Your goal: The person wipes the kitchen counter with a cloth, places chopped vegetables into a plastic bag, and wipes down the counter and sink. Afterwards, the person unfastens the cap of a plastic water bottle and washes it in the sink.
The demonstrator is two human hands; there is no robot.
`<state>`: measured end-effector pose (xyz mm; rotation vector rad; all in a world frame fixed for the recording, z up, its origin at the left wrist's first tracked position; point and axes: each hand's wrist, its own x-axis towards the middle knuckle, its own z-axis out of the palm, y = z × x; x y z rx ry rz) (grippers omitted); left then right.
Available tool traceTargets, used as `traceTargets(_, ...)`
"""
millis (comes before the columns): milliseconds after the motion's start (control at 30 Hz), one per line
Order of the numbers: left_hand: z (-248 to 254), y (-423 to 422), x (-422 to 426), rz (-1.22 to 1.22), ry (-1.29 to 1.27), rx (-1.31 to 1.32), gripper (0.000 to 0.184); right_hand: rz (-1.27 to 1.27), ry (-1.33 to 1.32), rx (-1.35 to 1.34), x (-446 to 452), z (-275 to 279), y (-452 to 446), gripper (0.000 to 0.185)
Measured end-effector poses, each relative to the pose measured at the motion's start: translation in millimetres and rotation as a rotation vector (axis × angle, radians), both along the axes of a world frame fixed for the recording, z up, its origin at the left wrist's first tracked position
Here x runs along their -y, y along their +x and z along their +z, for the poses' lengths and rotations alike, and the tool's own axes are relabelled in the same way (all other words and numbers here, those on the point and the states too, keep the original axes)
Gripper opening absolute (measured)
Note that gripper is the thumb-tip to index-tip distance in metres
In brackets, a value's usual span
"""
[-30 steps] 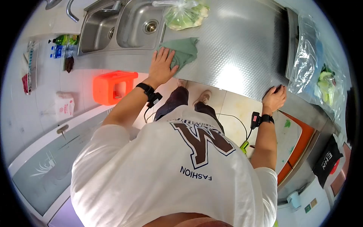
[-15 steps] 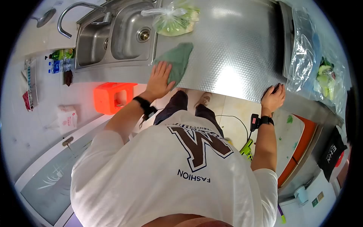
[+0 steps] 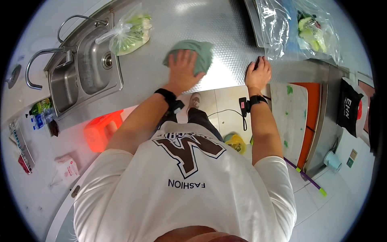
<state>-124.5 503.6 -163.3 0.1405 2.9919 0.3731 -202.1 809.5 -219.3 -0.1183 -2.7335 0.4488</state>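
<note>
A dimpled metal surface (image 3: 225, 24) is seen from above, past a white T-shirt (image 3: 185, 209) lettered FASHION. A crumpled green cloth (image 3: 204, 54) is laid on the surface, around its middle and towards the near edge. The cloth is partly covered by the left hand (image 3: 183, 74), which is placed palm down on it; the grip is spread nearly flat, with the fingers extended and the thumb held apart. The right hand (image 3: 258, 74) is rested at the near edge of the surface, to the right of the cloth and well apart from it. Its fingers are slightly bent; whether the edge is clasped cannot be told, as the palm is hidden. To the left, a double-bowl steel sink (image 3: 120, 82) is set into the surface. A tied clear bag of green vegetables (image 3: 135, 34) is placed beside it, the knotted end reaching over the rim. At the far right, more greens (image 3: 312, 34) are seen inside clear plastic.
</note>
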Motion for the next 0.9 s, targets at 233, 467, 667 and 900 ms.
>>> traceTargets(233, 6.6, 6.2, 56.4, 0.13, 0.568, -0.217, 0.05, 0.029, 0.043, -0.094, -4.3, -5.2, -2.0, 0.041)
traceTargets(467, -20.9, 36.8, 134.6, 0.177, -0.074, -0.292, 0.059, 0.554, -0.234, 0.104, 164.6, 65.2, 34.2, 0.02)
traceTargets(667, -13.2, 38.0, 132.3, 0.215, -0.038, -0.259, 0.06, 0.459, 0.269, 0.242, 162.1, 49.0, 10.6, 0.058)
traceTargets(900, -8.9, 34.7, 129.6, 0.233, -0.052, -0.232, 0.06, 0.024, 0.213, 0.419, 150.4, 40.7, -100.3, 0.072)
